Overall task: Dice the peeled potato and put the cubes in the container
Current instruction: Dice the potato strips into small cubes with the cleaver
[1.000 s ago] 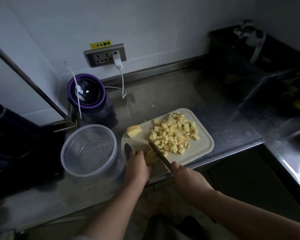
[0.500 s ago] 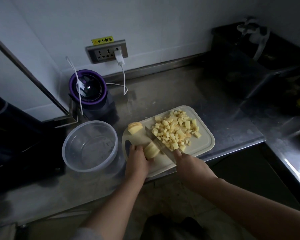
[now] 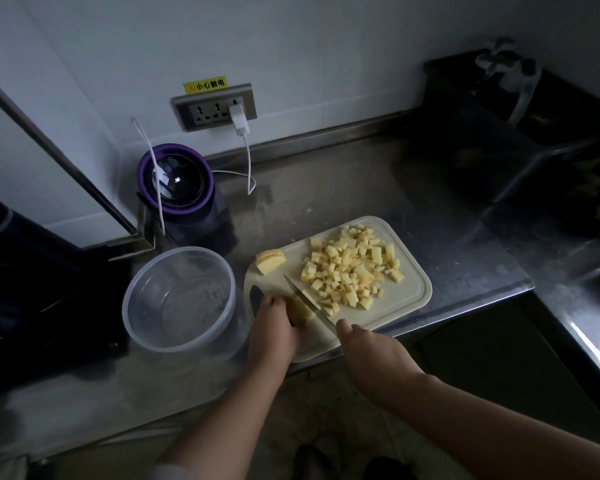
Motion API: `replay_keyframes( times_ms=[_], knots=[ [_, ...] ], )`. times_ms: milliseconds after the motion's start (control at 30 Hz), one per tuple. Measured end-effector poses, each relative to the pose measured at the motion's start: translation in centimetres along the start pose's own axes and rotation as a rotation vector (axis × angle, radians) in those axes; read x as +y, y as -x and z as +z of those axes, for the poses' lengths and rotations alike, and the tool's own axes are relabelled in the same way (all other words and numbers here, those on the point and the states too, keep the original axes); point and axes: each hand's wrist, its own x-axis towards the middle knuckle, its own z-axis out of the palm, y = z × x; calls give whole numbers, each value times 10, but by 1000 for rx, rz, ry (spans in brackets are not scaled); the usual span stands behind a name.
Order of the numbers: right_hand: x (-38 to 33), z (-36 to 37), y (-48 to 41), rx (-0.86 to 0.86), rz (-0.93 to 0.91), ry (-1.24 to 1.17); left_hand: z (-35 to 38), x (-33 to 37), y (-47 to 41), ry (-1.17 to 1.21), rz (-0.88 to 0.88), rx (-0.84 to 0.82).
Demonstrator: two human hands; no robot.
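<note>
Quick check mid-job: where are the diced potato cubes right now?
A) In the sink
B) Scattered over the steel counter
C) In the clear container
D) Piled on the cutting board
D: the cubes lie heaped on the cutting board, and the clear container beside it shows none inside.

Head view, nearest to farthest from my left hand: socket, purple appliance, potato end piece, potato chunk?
1. Potato chunk, in the left hand's grip.
2. End piece, board's far left corner.
3. Purple appliance, back left.
4. Socket, on the wall.
</note>
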Motion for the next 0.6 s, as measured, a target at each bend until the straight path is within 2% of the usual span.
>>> replay_keyframes(
  times_ms=[167,300,600],
  knots=[
    [-3,-1,-12,-18,16,-16,1,-3,-2,12,-5,15],
    [2,-8,-22,46,60,-63,0,-5,0,9,8,-5],
    [-7,-7,5,41,16,-9,-10,-14,1,4,-4,-75]
  ],
)
